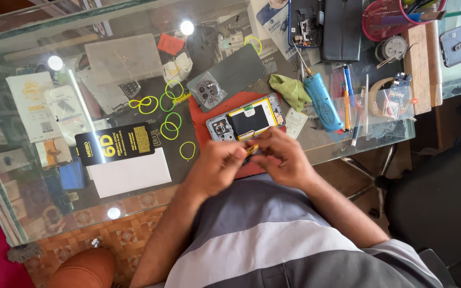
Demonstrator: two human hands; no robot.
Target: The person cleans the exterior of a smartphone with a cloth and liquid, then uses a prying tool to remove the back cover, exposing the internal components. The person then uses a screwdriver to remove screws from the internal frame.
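- The left hand (pixel 217 165) and the right hand (pixel 284 157) are meeting just above the near edge of the glass table (pixel 38 213); the fingers of both are curling closed around a small yellow part (pixel 250 150), pinching it between them.
- The opened phone (pixel 246 120), its back off and its insides showing, is lying on a red mat (pixel 201 114) directly beyond the hands, just beside the fingertips.
- The detached grey back cover (pixel 228 77) is resting on the mat's far side, touching its edge.
- Several yellow rubber bands (pixel 169 114) are lying scattered to the left of the mat.
- A black-and-white flat box (pixel 121 157) is lying further left, on the glass.
- A green cloth (pixel 290 89) and a blue electric screwdriver (pixel 322 101) are lying to the right of the phone.
- A pink basket (pixel 388 21) is standing at the far right corner.
- The transparent top is reflecting round ceiling lights and showing packaged goods on a shelf beneath, with patterned floor tiles (pixel 134 229) below.
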